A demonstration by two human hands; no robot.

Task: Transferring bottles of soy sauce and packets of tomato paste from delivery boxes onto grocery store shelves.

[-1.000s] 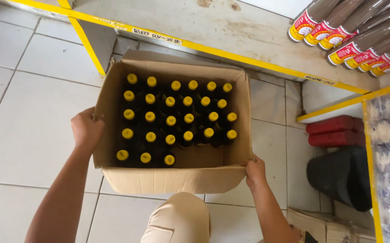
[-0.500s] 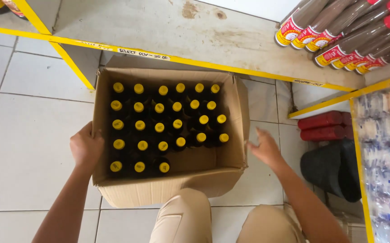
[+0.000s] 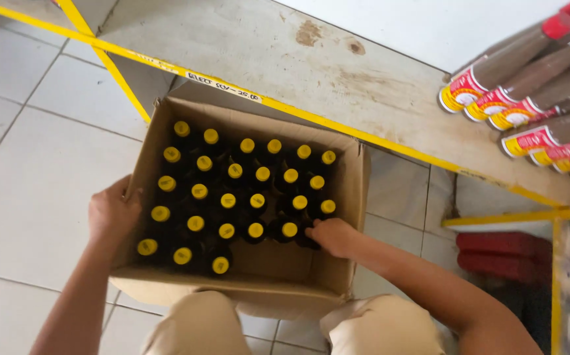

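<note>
Right hand (image 3: 332,236) has come off the outer wall of the cardboard box (image 3: 278,279) and now sits inside it, fingers curled around a dark, yellow-capped bottle (image 3: 308,238) at the right edge (grip looks partial). Left hand (image 3: 109,213) still clasps the left wall; box on floor tiles (image 3: 28,190), below the shelf (image 3: 285,66).

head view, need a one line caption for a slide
Left hand grips the cardboard box wall as right hand reaches among yellow-capped dark bottles.
</note>
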